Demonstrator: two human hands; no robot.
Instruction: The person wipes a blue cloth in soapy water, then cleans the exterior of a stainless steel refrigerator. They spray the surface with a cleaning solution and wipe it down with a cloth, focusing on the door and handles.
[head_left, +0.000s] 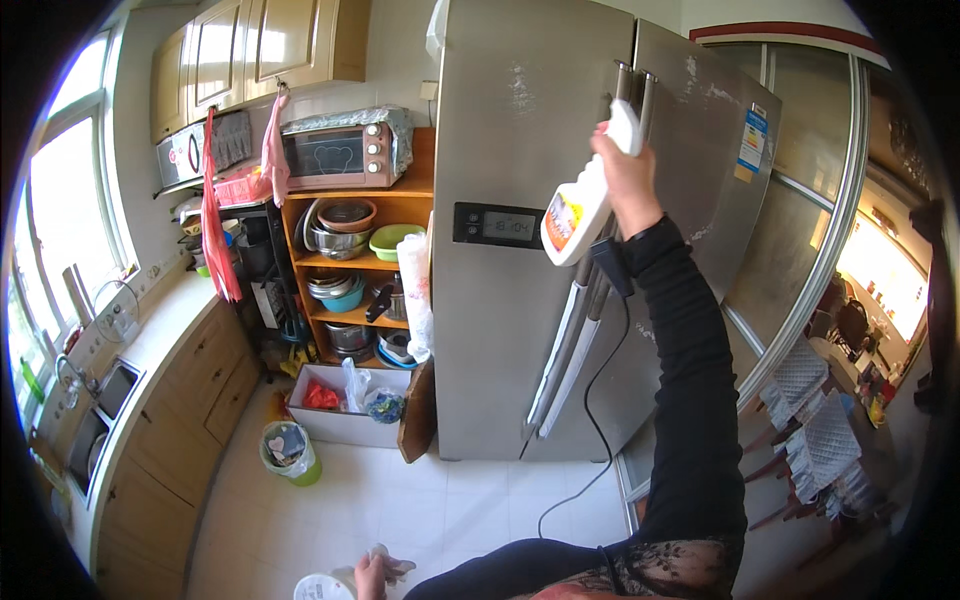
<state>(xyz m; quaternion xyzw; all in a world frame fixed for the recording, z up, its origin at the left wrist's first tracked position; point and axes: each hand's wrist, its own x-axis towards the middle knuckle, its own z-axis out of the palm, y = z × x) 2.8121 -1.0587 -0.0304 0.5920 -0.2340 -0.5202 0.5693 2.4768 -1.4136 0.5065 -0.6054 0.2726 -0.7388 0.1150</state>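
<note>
My right hand (628, 169) is raised in front of the grey double-door refrigerator (487, 322), gripping a white spray bottle (581, 217) with an orange and yellow label by its neck. The bottle tilts, its base towards the lower left, and covers part of the door handles. White foam-like patches (519, 86) mark both doors. A dark device with a cable (613, 268) is at my right wrist. Low at the bottom edge, my left hand (373, 574) holds a crumpled pale thing (394, 564), perhaps a cloth, beside a white round container (324, 587).
Left of the refrigerator stand a wooden shelf (360, 262) with bowls and pots, a white box (337, 429) and a lined green bin (307, 472). A round wooden board (417, 412) leans there. The counter (161, 307) runs along the left; a sliding glass door (795, 300) is right.
</note>
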